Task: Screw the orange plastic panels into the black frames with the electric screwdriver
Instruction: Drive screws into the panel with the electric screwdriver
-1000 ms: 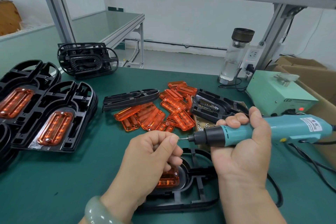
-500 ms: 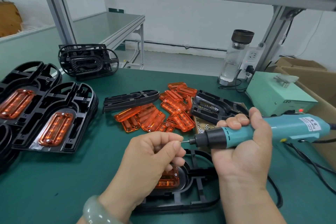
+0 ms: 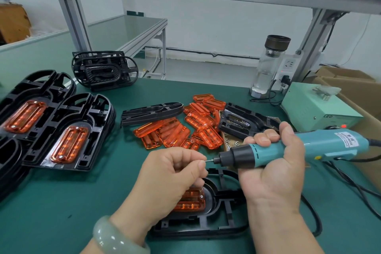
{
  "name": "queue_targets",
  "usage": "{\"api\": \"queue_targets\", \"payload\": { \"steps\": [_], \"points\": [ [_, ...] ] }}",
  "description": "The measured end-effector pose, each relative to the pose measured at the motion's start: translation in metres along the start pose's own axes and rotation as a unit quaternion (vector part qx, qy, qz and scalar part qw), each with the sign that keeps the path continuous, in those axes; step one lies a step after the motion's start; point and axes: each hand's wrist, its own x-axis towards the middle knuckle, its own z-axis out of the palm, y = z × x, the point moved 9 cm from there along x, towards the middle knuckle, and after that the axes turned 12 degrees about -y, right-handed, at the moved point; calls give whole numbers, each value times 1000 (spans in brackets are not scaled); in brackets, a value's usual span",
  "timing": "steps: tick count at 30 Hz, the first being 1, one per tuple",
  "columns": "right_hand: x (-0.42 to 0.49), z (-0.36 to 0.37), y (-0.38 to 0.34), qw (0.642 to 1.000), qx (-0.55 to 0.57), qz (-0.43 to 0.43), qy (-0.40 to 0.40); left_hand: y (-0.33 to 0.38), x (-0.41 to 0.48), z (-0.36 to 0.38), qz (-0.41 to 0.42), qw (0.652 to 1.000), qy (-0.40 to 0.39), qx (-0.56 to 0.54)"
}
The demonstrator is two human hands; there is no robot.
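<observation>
Your left hand (image 3: 175, 173) and right hand (image 3: 274, 171), with the screwdriver (image 3: 288, 150), were above the nearest frame (image 3: 218, 227) on the tabletop (image 3: 61, 212). Loose panels (image 3: 175, 132) lay heaped behind it, stacked frames (image 3: 68, 130) to the left, the control box (image 3: 317, 109) and bottle (image 3: 268, 68) far right.

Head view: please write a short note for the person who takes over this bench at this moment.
Left hand: pinches a screw at the bit tip.
Right hand: grips the electric screwdriver, held roughly level above the work.
Below them: black frame with an orange panel seated, one screw head visible in it.
Done: finished frames stacked at left.
Left: drive this screw, then fit the loose panels into the empty frames.
</observation>
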Motion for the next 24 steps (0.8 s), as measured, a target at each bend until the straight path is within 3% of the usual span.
{"api": "queue_targets", "payload": {
  "steps": [5,7,10,14,18,24],
  "points": [
    [1,-4,-2,1000,-7,1,15,10,-4,-24,5,991,15,130],
    [2,-6,-4,1000,-11,4,24,8,-7,-43,-30,968,28,249],
    [2,-6,-4,999,-18,11,31,-12,-12,-59,-120,929,-19,349],
    [2,-4,-1,999,-29,14,24,-32,-21,-55,-178,905,-88,377],
    [1,-1,4,999,-43,28,9,-33,-18,-45,-155,879,-103,438],
    [-2,3,10,997,-65,51,-3,-34,-14,-25,-115,894,-126,414]
  ]
}}
